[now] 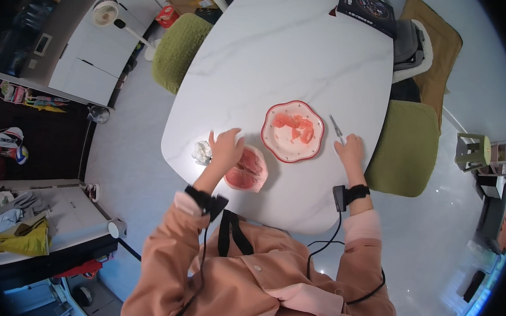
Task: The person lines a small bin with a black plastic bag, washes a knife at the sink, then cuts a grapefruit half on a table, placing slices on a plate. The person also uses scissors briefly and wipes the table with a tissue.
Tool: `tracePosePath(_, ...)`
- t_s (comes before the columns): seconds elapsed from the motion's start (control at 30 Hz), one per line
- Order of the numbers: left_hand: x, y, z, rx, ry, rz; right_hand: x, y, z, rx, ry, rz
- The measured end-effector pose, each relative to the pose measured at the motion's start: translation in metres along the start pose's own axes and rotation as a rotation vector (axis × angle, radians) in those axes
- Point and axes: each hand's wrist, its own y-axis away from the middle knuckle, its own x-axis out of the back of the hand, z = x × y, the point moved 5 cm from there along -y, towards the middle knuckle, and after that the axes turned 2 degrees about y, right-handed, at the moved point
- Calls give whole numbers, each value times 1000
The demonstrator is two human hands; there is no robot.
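My left hand (227,150) is slightly blurred, its fingers apart, with nothing visible in its grasp. It is between a crumpled white tissue (201,152) and a cut piece of pink-fleshed citrus fruit, perhaps pomelo (247,173), partly covering the fruit's upper left side. On the right, the fingers of my right hand (351,151) pinch the handle end of a small slim metal utensil (336,125), which points away from me; its exact kind is unclear. A scalloped, red-rimmed white plate (276,148) between the hands bears peeled pink fruit flesh (300,128).
The white marble-look table (283,58) narrows toward its far end, where a dark box (367,9) lies. Green chairs stand at the left (181,50) and right (405,147) edges. Cables (338,236) hang from the bands on both wrists. A white fan (108,13) stands at left.
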Motion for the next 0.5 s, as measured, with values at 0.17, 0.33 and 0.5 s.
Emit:
tracePosePath(0.17, -75, -80, 7, 85, -161, -540, 1, 33, 8, -75, -34, 54)
tracePosePath(0.33, -113, -124, -7, 142, 132, -674, 27, 66, -36, 206, 55, 290)
tracePosePath(0.5, -106, -132, -2, 32, 126, -543, 7, 152, -116, 534, -428, -106)
